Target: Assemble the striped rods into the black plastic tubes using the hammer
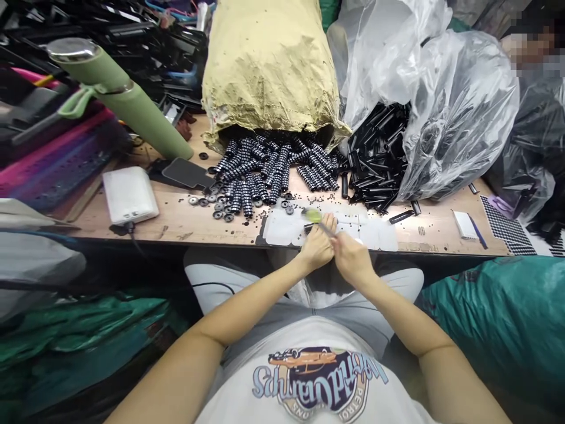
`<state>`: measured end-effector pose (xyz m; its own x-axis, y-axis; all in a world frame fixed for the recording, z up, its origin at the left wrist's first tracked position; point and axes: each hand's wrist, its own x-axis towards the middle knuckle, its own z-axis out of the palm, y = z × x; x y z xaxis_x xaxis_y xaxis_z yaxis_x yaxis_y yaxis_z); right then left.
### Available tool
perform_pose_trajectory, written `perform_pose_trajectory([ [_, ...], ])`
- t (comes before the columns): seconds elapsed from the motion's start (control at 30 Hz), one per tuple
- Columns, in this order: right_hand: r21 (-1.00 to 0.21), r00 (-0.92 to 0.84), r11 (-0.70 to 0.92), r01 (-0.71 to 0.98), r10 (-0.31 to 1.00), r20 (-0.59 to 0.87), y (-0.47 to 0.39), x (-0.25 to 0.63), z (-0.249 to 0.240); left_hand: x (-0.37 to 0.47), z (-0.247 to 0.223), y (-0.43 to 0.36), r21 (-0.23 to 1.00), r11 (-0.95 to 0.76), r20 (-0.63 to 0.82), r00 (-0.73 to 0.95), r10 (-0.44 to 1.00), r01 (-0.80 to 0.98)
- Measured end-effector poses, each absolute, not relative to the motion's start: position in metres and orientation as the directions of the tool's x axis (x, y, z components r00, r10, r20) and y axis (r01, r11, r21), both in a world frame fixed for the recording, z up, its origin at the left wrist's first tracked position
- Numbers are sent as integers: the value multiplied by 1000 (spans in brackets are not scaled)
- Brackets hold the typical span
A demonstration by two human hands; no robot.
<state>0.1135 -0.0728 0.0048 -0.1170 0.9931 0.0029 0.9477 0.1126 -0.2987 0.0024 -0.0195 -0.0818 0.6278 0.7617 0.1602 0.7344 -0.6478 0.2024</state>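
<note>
My left hand [318,244] is at the table's front edge, its fingers closed round a small black part [308,227] that lies over a white sheet [282,227]. Beside it, my right hand [351,256] grips the handle of a small tool with a yellow-green head [312,215]. The tool slants up and left above my left hand and is blurred. Ridged black-and-silver stacks [278,171] lie just behind the sheet. Loose black discs [227,217] are scattered to their left.
A yellow sack [269,65] stands behind the stacks. Black tubes [375,171] spill from a clear plastic bag [463,112]. At the left are a green bottle [150,118] and a white box [130,194]. A small white pad [465,225] lies at the right.
</note>
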Motion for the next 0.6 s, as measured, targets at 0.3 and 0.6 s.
perform_pose_trajectory([
  [0.3,-218,82,-75,973,996,22,-62,136,-4,4,-49,-8,341,-631,79,648,758,696],
  [0.6,-115,54,-39,993,989,136,-33,186,-41,-66,-26,101,489,27,117,-96,989,872],
])
